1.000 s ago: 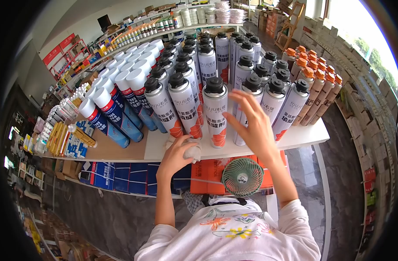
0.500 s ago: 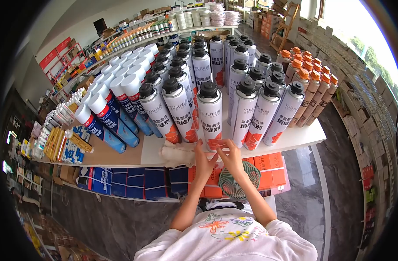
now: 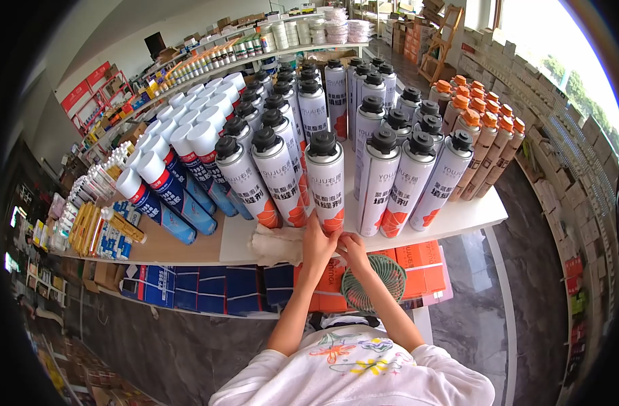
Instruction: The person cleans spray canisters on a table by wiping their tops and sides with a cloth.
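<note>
A white spray foam can (image 3: 325, 177) with a black cap and an orange pattern stands upright at the front of the white tabletop (image 3: 236, 247). My left hand (image 3: 317, 245) is closed around the lower part of this can, partly covering its base. Close beside it, my right hand (image 3: 353, 250) has its fingers bent and drawn together near the left thumb, low at the can's right side; what they hold, if anything, is hidden. A crumpled cream cloth (image 3: 276, 245) lies just left of my left hand. More matching foam cans (image 3: 412, 186) stand to the right and behind.
White-capped blue spray cans (image 3: 162, 193) fill the left side, with yellow tubes (image 3: 93, 223) beyond them. Orange-capped brown cans (image 3: 489, 159) stand at the right end. Below the tabletop are a green wire-guarded fan (image 3: 376, 284), orange boxes (image 3: 419, 265) and blue boxes (image 3: 193, 284).
My left hand has closed around the base of the front foam can. My right hand has dropped slightly, its fingers drawn closer together. The can has shifted slightly.
</note>
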`<state>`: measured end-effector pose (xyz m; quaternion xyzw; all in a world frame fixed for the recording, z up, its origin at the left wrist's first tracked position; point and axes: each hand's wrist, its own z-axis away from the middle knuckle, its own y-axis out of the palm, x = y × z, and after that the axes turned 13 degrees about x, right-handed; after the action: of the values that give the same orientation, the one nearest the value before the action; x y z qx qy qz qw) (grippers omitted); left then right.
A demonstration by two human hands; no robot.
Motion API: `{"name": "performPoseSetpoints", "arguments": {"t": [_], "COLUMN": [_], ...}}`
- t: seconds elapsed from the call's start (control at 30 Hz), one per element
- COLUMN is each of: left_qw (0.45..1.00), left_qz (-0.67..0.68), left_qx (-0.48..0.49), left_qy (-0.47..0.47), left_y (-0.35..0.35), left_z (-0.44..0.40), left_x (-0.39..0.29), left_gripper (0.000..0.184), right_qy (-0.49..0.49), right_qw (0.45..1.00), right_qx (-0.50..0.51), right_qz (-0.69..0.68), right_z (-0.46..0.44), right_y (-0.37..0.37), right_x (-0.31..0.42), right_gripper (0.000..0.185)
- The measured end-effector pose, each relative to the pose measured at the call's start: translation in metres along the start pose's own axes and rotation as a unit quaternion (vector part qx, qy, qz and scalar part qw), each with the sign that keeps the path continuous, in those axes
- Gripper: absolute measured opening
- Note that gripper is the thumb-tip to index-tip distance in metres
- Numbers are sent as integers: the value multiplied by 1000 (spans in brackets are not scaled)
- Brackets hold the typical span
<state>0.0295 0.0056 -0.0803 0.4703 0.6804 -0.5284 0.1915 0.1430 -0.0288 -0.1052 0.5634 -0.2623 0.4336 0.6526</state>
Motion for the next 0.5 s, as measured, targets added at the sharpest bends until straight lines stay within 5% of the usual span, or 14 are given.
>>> {"name": "performPoseSetpoints", "arguments": {"t": [0.3,0.5], "left_qw": [994,994], "left_qz": [-23,-28], "left_qx": [-50,-69], "left_qy": [-97,-74], "left_y": [12,21], "left_z": [-45,-67], "left_x": [9,19], "left_gripper": [72,73], "right_qy": [-30,-61], "right_qw": [999,997], "right_qx": [15,18], "right_qz": [-39,-46], "right_z": [-37,-75], "right_y": [4,-3], "right_x": [9,1], "right_gripper": [52,51]}}
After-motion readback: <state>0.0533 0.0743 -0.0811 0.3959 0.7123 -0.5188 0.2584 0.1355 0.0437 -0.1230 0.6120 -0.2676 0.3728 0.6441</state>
